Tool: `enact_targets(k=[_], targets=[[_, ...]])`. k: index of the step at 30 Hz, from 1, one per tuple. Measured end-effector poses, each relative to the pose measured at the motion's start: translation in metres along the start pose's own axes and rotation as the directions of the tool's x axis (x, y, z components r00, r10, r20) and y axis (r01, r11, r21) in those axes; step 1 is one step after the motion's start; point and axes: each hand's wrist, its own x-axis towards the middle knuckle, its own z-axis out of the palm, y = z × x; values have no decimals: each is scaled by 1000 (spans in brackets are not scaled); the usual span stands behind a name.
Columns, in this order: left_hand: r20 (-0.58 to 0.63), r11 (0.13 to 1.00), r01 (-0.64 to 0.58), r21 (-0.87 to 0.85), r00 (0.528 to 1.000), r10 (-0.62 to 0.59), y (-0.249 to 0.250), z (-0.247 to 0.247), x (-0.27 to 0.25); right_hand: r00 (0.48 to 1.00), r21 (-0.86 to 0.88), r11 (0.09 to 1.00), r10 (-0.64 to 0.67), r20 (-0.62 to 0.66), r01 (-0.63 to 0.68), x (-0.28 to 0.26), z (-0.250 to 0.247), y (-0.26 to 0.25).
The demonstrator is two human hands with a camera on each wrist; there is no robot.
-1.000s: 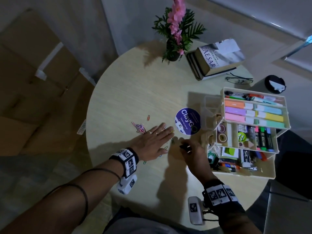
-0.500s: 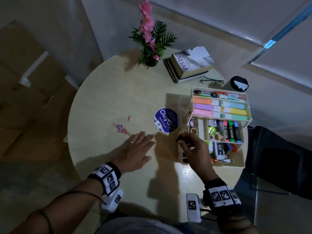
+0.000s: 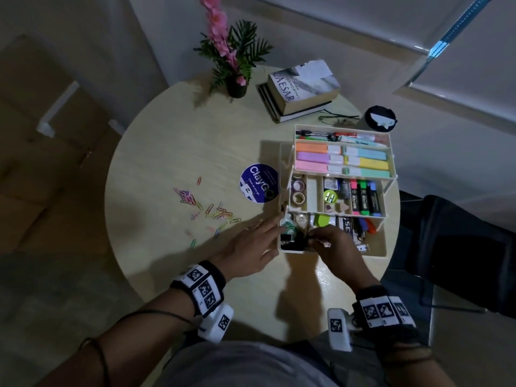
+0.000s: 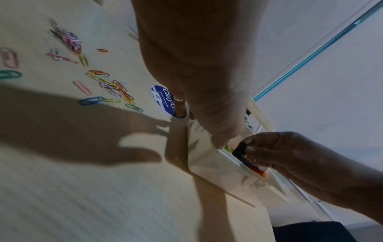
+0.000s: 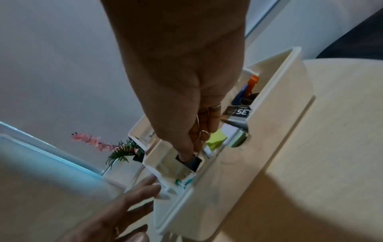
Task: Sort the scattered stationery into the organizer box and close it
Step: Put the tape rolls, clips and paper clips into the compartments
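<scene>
Revealing the binder clip [image 5: 191,162], right wrist view beats head.

Both forearms reach up from the lower edge of the head view, each wrist wrapped in a black band with square markers. The left hand [image 3: 249,250] lies at frame centre, palm down, fingers straight and spread. The right hand [image 3: 333,248], just right of it, points downward, its thumb and fingers [image 5: 187,148] curled and pinching a small black binder clip [image 5: 193,162].
</scene>
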Motion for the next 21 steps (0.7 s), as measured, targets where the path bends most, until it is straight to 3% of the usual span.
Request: enact_targets(k=[6, 9, 13, 16, 21], targets=[[-15, 999, 24, 23, 1000, -24, 6, 3, -9, 987, -46, 991, -123, 99, 128, 4, 18, -14], [-11, 999, 47, 21, 999, -47, 4, 7, -14, 982, -76, 988, -123, 141, 134, 7, 24, -11], [-67, 992, 128, 4, 990, -127, -11, 2, -32, 989, -44, 992, -117, 92, 122, 8, 25, -21], [-116, 980, 198, -5, 973, -197, -34, -12, -53, 975, -30, 977, -209, 80, 212, 17, 30, -46], [-118, 919, 393, -34, 911, -395, -87, -40, -86, 941, -55, 949, -298, 161, 310, 61, 67, -91]])
